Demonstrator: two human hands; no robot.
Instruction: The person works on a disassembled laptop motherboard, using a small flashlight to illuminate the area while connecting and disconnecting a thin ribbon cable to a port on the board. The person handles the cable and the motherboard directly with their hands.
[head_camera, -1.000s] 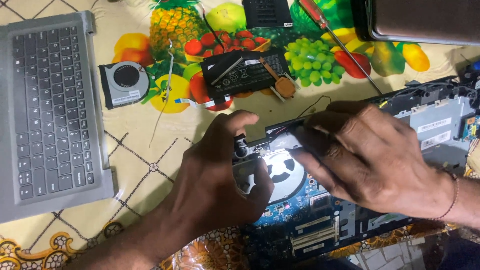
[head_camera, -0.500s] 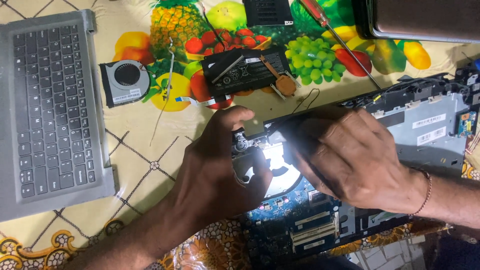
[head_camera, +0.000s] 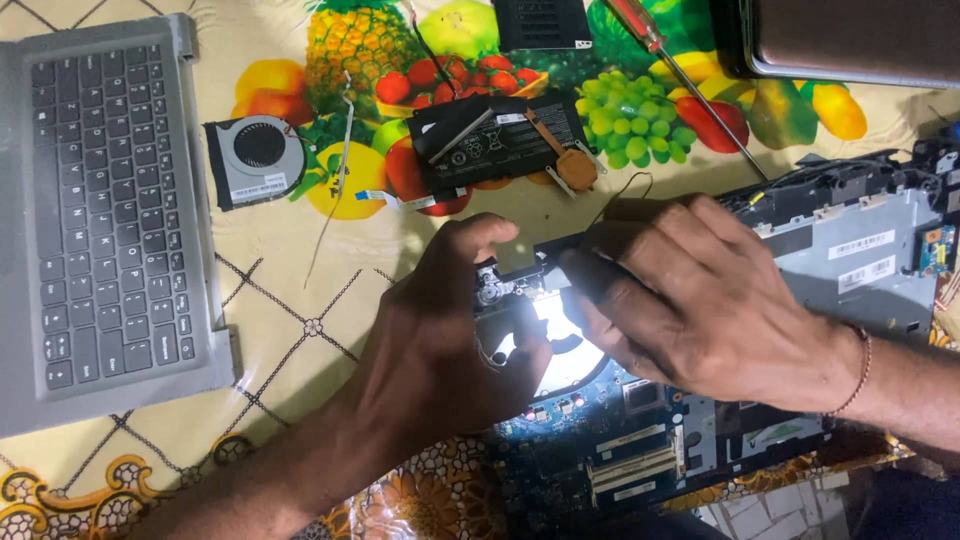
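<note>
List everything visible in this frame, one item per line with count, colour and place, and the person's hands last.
Keyboard cover: 1, grey, far left.
Cooling fan: 1, black and grey, beside the keyboard cover.
Flat black module: 1, black, top centre on the cloth.
Copper-coloured part: 1, at the module's right end.
Vent cover: 1, black, top edge.
Screwdriver: 1, red handle, top right of centre.
Closed laptop: 1, brownish, top right corner.
Opened laptop base: 1, grey and black with a blue board, right and bottom centre.
Tablecloth: 1, cream with fruit print, beneath everything.
Left hand: on the base, centre.
Right hand: on the base, with a wrist bracelet.
</note>
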